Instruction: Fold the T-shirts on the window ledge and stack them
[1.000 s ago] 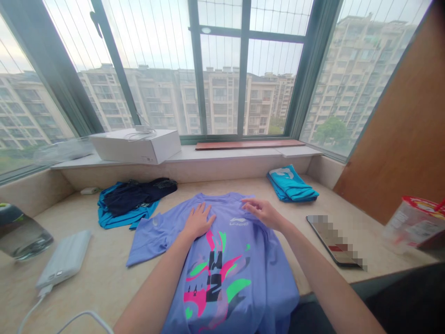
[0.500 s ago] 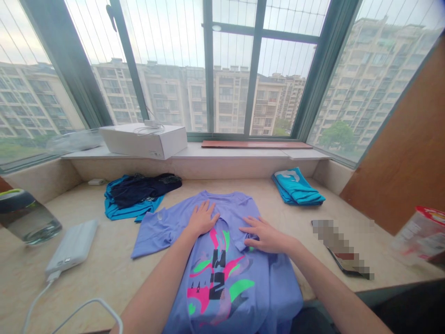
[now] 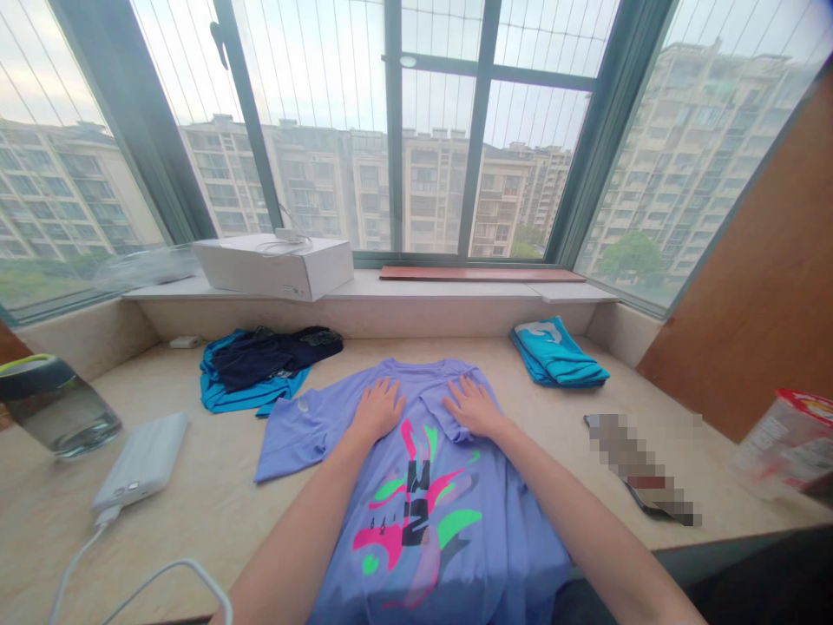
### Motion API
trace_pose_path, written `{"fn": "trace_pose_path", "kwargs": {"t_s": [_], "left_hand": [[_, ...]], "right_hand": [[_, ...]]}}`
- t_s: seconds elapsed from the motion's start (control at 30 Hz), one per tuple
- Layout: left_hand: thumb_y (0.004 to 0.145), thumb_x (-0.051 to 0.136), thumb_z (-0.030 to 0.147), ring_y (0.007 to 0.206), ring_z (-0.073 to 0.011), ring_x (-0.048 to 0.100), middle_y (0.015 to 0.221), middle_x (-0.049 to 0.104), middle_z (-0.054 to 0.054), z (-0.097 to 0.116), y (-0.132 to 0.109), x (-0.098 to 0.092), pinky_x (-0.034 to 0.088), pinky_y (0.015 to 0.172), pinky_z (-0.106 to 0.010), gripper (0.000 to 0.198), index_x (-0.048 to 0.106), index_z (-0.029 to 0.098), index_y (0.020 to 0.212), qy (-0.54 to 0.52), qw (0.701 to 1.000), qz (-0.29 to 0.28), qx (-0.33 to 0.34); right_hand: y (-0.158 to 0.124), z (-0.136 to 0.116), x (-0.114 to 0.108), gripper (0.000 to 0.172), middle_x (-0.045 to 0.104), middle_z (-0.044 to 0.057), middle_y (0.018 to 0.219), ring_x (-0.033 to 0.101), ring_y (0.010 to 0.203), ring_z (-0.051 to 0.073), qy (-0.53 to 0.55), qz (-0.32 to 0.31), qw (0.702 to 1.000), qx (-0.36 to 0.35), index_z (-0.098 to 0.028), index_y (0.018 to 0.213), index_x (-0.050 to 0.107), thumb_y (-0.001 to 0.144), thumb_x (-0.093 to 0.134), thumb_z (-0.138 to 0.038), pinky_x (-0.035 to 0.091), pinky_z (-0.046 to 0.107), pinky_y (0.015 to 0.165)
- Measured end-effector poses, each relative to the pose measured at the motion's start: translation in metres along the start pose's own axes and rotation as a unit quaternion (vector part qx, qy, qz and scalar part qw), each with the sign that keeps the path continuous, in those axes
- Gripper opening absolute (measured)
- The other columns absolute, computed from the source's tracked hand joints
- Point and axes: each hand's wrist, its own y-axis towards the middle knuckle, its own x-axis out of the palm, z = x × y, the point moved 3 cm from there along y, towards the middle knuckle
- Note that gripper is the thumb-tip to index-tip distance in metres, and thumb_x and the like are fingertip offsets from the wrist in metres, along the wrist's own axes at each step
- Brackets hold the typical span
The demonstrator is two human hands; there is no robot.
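Note:
A purple T-shirt (image 3: 449, 564) with a pink, green and black print lies on the stone counter, its collar away from me and its lower part at the near edge. My left hand (image 3: 379, 408) rests flat on the upper left of the chest, fingers spread. On the upper right, my right hand (image 3: 475, 406) lies with fingers apart, over the sleeve that is folded inward across the shirt. The left sleeve stretches out to the side. Neither hand grips the cloth.
Behind on the left is a loose pile of dark and blue clothes (image 3: 260, 369); a folded teal garment (image 3: 558, 351) sits back right. A water bottle (image 3: 58, 408) and a cabled power bank (image 3: 140, 460) are left. A blurred phone (image 3: 641, 469) and plastic container (image 3: 784, 443) are right.
My right hand has moved up toward the shirt's right shoulder and flattened there. The cloth at the chest is smoother. My left hand stays nearly in place.

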Motion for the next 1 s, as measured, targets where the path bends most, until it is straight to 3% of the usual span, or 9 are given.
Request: {"fn": "trace_pose_path", "kwargs": {"t_s": [0.07,0.23,0.3,0.43,0.53,0.6,0.83,0.93,1.0], "left_hand": [[0.102,0.033,0.044,0.150,-0.0339,0.029,0.161,0.036,-0.020,-0.001,0.000,0.001,0.024,0.121,-0.054,0.059,0.043,0.012,0.151,0.002,1.000,-0.006,-0.001],[0.102,0.032,0.047,0.152,-0.0340,0.026,0.162,0.032,-0.021,-0.002,0.001,0.004,0.020,0.122,-0.054,0.062,0.040,0.012,0.152,0.000,1.000,-0.008,-0.002],[0.102,0.032,0.047,0.152,-0.0336,0.026,0.162,0.032,-0.020,-0.002,0.001,0.006,0.019,0.122,-0.054,0.062,0.040,0.013,0.153,-0.002,1.000,-0.008,-0.003],[0.102,0.031,0.048,0.152,-0.0338,0.026,0.163,0.032,-0.019,-0.002,0.001,0.006,0.020,0.122,-0.054,0.062,0.040,0.013,0.153,-0.006,1.000,-0.010,-0.004],[0.101,0.032,0.048,0.152,-0.0329,0.026,0.163,0.033,-0.018,-0.002,-0.001,0.003,0.021,0.122,-0.053,0.061,0.040,0.015,0.152,-0.006,1.000,-0.011,-0.006],[0.101,0.032,0.047,0.152,-0.0327,0.027,0.162,0.035,-0.017,-0.001,-0.003,0.001,0.022,0.121,-0.053,0.060,0.041,0.016,0.152,-0.006,1.000,-0.010,-0.006],[0.101,0.035,0.043,0.149,-0.0353,0.032,0.159,0.038,-0.021,0.007,-0.009,-0.004,0.025,0.120,-0.053,0.060,0.045,0.009,0.149,-0.015,1.000,0.006,0.000],[0.102,0.033,0.037,0.146,-0.0293,0.038,0.158,0.043,-0.016,0.004,-0.015,-0.017,0.028,0.120,-0.045,0.054,0.046,0.013,0.149,-0.015,0.999,0.027,-0.010],[0.102,0.032,0.030,0.139,-0.0253,0.048,0.150,0.054,-0.012,-0.009,-0.022,-0.032,0.031,0.118,-0.040,0.047,0.053,0.018,0.143,-0.009,0.999,0.042,-0.028]], "right_hand": [[-0.007,0.002,-0.003,0.073,0.008,0.017,0.168,0.005,0.156,0.031,0.002,-0.011,1.000,-0.010,-0.019,0.161,0.023,0.103,0.020,-0.063,0.007,0.055,0.124],[-0.038,-0.008,0.002,0.073,0.013,0.011,0.169,0.006,0.156,0.031,0.042,-0.099,0.983,-0.147,-0.029,0.160,0.027,0.099,0.029,-0.070,0.008,0.055,0.124],[-0.039,-0.008,0.001,0.071,0.017,0.007,0.169,0.011,0.156,0.027,0.054,-0.109,0.978,-0.167,-0.031,0.159,0.028,0.100,0.025,-0.069,0.012,0.048,0.125],[-0.011,0.009,-0.009,0.067,0.019,0.010,0.168,0.017,0.155,0.020,0.017,-0.020,0.998,-0.065,-0.017,0.161,0.024,0.105,0.016,-0.054,0.016,0.038,0.125],[0.009,0.026,-0.011,0.069,0.022,0.020,0.166,0.016,0.155,0.031,-0.026,0.039,0.998,0.038,-0.006,0.158,0.027,0.105,0.024,-0.050,0.013,0.053,0.124],[0.016,0.032,-0.007,0.070,0.021,0.023,0.165,0.015,0.154,0.035,-0.033,0.053,0.996,0.063,-0.002,0.158,0.025,0.106,0.019,-0.049,0.012,0.059,0.122],[0.020,0.027,0.008,0.064,0.018,0.013,0.168,0.018,0.155,0.029,-0.069,0.033,0.997,0.015,-0.020,0.160,0.026,0.105,0.026,-0.052,0.016,0.051,0.123],[0.016,0.027,0.005,0.062,0.018,0.014,0.168,0.018,0.155,0.030,-0.102,0.074,0.992,0.031,-0.018,0.160,0.026,0.105,0.025,-0.048,0.015,0.054,0.123],[0.011,0.023,0.005,0.062,0.021,0.013,0.168,0.017,0.155,0.031,-0.105,0.081,0.991,0.002,-0.018,0.159,0.030,0.105,0.025,-0.048,0.013,0.055,0.123]]}}
